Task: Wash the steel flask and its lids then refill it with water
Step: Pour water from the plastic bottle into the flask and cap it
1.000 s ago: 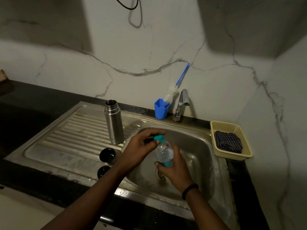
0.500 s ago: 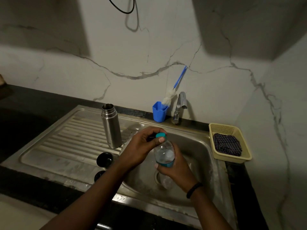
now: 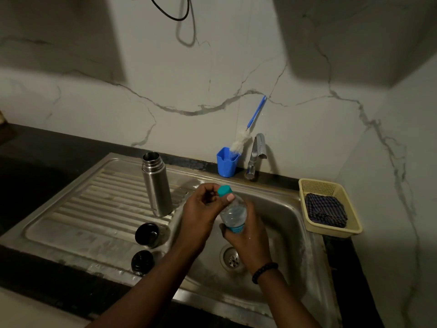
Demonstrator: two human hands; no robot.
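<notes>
The steel flask [image 3: 156,183] stands upright and uncapped on the ribbed drainboard [image 3: 99,209], left of the basin. Two black lids [image 3: 147,234] [image 3: 142,261] lie on the drainboard in front of it. Over the sink basin [image 3: 281,223] I hold a clear plastic water bottle [image 3: 233,213] tilted to the left. My right hand [image 3: 246,240] grips its body from below. The fingers of my left hand [image 3: 201,214] pinch its teal cap [image 3: 224,191]; the cap sits on the bottle's neck.
A blue cup [image 3: 226,165] with a blue-handled bottle brush [image 3: 248,131] stands beside the steel tap [image 3: 255,155] at the back of the sink. A yellow basket [image 3: 331,230] holding a checked cloth sits on the black counter at right. The drain [image 3: 233,258] lies under my hands.
My view has shifted slightly; the hands and bottle stay over the basin. My left fingers keep working at the teal cap. Flask and lids have not moved.
</notes>
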